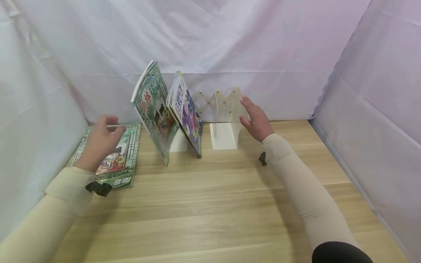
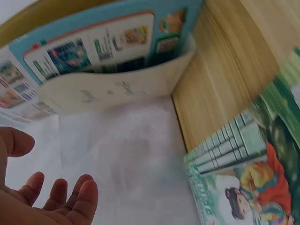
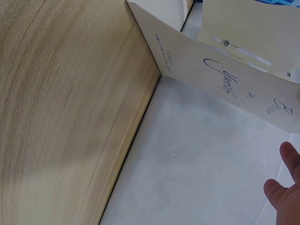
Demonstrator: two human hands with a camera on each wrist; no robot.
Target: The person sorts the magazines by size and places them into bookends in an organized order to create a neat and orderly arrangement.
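Note:
A white expandable bookend (image 1: 224,137) stands at the back of the table, with slim books leaning in its left part. One is a green-covered book (image 1: 156,113); beside it leans a book with a purple and blue cover (image 1: 187,109). Another green book (image 1: 131,160) lies flat at the left. My left hand (image 1: 100,142) hovers over this flat book, fingers loosely bent and holding nothing. In the left wrist view it is apart from the bookend's left plate (image 2: 117,89). My right hand (image 1: 258,122) is at the bookend's lettered right plate (image 3: 225,82), fingers extended; contact is hard to tell.
The wooden table (image 1: 204,212) reaches toward me in front of the bookend. White cloth (image 1: 204,36) hangs behind it and along both sides. A black rounded object (image 1: 340,252) shows at the bottom right, over the right sleeve.

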